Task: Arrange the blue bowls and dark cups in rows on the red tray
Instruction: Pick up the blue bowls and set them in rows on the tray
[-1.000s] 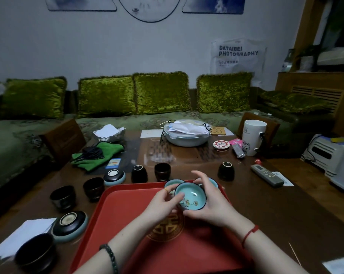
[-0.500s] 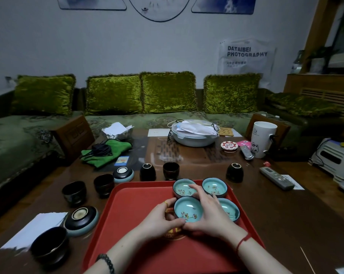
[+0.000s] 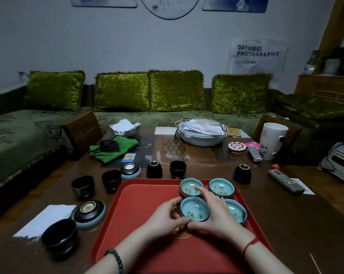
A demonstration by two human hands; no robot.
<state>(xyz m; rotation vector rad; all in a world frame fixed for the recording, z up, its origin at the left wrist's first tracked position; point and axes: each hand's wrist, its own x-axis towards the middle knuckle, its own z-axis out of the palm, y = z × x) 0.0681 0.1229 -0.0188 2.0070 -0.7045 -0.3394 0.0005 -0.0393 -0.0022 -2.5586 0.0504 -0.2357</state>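
Observation:
A red tray (image 3: 143,206) lies on the brown table in front of me. Several blue bowls stand in its far right part, in two rows of two. My left hand (image 3: 165,216) and my right hand (image 3: 212,212) cup the near left bowl (image 3: 195,209), which rests on the tray. The other bowls are the far left one (image 3: 190,187), the far right one (image 3: 221,187) and the near right one (image 3: 237,213), partly hidden by my right hand. Dark cups (image 3: 83,186) (image 3: 111,179) (image 3: 177,168) and dark jars (image 3: 154,170) (image 3: 242,173) stand on the table beyond the tray.
Upside-down blue bowls (image 3: 130,171) (image 3: 90,213) and a large dark cup (image 3: 59,237) sit left of the tray, with white paper (image 3: 46,218). A green cloth (image 3: 113,148), a white covered dish (image 3: 202,133), a white mug (image 3: 273,142) and a remote (image 3: 285,181) lie farther back.
Both hands brought the blue bowl down from above the tray and set it as the near left bowl of the group. The camera view lowered slightly.

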